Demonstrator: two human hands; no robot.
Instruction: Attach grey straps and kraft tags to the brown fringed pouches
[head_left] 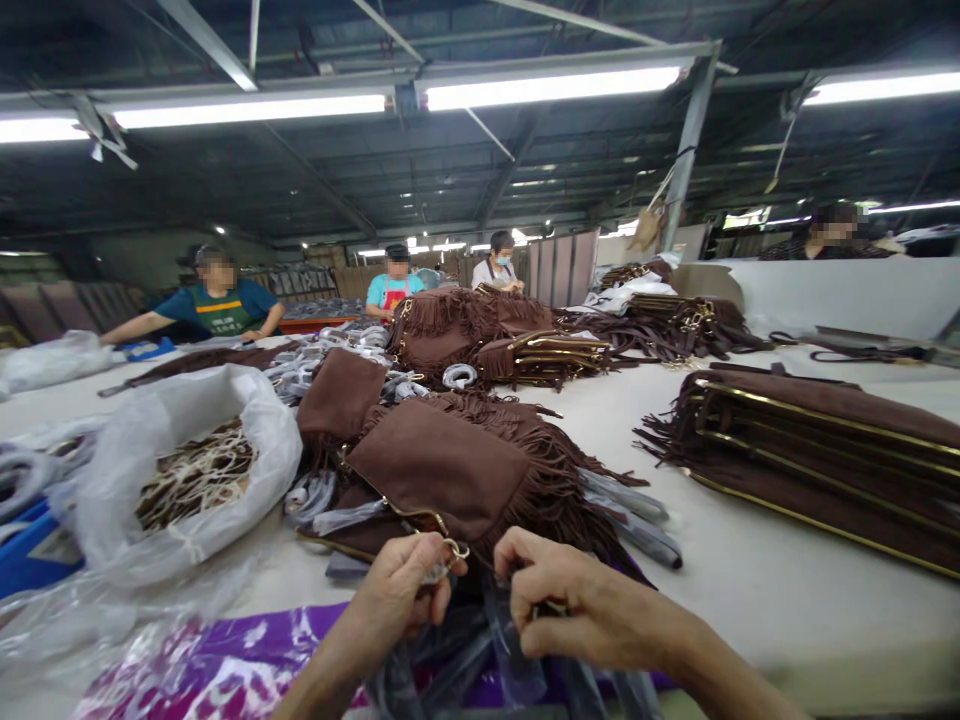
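My left hand (409, 585) pinches a gold metal ring and clasp (454, 548) at the near edge of a brown fringed bag (442, 465). Just right of it, my right hand (559, 600) is closed, fingers curled; a small bit of metal shows between them, too hidden to name. Plastic-wrapped straps (510, 640) hang below and between both hands. The bag lies flat, its fringe spread to the right, on top of other brown pieces.
A clear plastic bag (187, 540) of tags and strings stands at left, beside a blue bin (37, 550). Purple plastic packaging (225, 660) lies in front. Brown bags (810, 450) are stacked at right, with another pile (465, 330) behind. Several people are beyond the table (750, 590).
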